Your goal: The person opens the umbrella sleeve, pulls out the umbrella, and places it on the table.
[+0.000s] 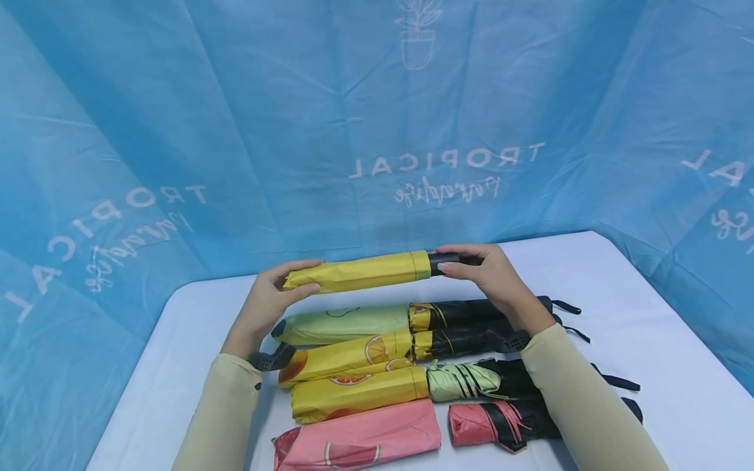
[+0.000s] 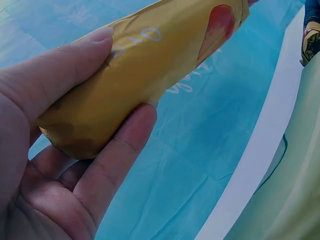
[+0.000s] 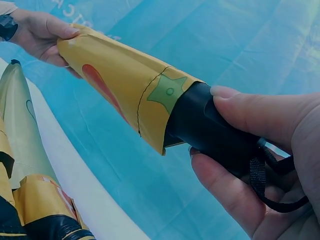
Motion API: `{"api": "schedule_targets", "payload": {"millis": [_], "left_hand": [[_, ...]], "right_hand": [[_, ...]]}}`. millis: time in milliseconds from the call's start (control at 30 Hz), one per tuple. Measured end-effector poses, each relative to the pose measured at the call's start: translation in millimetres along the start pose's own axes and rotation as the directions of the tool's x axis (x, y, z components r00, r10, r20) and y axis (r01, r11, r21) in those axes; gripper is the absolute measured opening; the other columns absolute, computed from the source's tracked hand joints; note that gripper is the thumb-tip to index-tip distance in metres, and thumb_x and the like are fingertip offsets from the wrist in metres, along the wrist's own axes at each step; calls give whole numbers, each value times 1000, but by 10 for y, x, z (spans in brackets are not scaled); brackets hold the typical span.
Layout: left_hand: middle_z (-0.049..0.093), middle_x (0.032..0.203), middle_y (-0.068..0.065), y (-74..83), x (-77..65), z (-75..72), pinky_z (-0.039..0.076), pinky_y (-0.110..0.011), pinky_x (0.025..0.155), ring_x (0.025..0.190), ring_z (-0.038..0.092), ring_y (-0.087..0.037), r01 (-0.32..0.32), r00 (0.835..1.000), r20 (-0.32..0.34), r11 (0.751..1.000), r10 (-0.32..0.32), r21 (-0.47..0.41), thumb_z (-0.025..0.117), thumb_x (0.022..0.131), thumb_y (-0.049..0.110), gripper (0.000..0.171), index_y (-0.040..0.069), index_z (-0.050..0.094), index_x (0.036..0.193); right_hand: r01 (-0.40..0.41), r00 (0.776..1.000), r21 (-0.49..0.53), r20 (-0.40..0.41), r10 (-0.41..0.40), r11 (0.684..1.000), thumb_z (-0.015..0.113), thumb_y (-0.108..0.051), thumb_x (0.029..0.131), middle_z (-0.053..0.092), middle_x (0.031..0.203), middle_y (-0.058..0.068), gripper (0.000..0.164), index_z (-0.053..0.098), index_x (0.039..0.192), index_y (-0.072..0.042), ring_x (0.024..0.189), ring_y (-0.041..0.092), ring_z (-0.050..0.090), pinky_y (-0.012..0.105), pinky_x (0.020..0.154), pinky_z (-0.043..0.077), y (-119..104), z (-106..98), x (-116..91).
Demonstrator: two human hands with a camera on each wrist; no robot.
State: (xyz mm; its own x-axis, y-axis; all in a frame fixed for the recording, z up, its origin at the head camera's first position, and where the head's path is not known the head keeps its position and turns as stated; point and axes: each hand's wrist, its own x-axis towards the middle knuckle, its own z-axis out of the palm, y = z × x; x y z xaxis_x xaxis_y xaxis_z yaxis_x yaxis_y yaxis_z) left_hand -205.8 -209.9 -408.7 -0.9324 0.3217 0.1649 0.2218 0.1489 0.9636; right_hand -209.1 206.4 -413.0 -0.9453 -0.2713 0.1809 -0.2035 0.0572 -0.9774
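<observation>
A folded umbrella in a yellow sleeve [image 1: 365, 272] is held level above the far part of the table. My left hand [image 1: 269, 299] pinches the sleeve's closed end between thumb and fingers. At the other end, my right hand [image 1: 497, 278] grips the black handle [image 3: 215, 127], which sticks out of the sleeve's mouth. A black wrist strap [image 3: 257, 175] loops beside the right fingers. The right wrist view shows a green star shape on the sleeve near its mouth. How much of the umbrella lies inside the sleeve is hidden.
On the white table [image 1: 206, 314] lie a green sleeve [image 1: 347, 325], yellow sleeves with orange prints [image 1: 359, 396] and a pink sleeve [image 1: 365, 438]. Right of them lie folded umbrellas, black with yellow [image 1: 453, 341], green [image 1: 465, 381] and pink [image 1: 471, 425]. A blue curtain [image 1: 294, 131] hangs behind.
</observation>
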Motion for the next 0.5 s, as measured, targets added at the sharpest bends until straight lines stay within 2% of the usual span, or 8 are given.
{"api": "schedule_targets", "payload": {"millis": [300,400,500], "left_hand": [[51,150,-9,-21,11,-31,54,-53,96,124,57,-30,-40,999,22,997,41,-63,79,92,16,49,12,64,139],[49,151,-13,-36,8,-41,55,-53,95,125,57,-30,-47,999,20,997,48,-63,78,92,15,49,11,64,139],[51,150,-11,-44,-3,-51,55,-52,95,125,56,-29,-42,999,11,997,42,-58,79,92,16,49,11,65,139]], "right_hand": [[15,1000,50,-9,-15,999,78,-18,93,59,135,18,42,69,132,-5,115,29,64,39,93,58,-25,-52,-11],[9,1000,59,-16,-9,998,79,-19,93,59,136,17,42,69,132,-6,116,29,64,41,94,57,-26,-71,-13],[1,999,73,-32,1,997,79,-19,92,59,136,17,42,69,131,-7,116,31,63,41,94,57,-20,-101,-11]]}}
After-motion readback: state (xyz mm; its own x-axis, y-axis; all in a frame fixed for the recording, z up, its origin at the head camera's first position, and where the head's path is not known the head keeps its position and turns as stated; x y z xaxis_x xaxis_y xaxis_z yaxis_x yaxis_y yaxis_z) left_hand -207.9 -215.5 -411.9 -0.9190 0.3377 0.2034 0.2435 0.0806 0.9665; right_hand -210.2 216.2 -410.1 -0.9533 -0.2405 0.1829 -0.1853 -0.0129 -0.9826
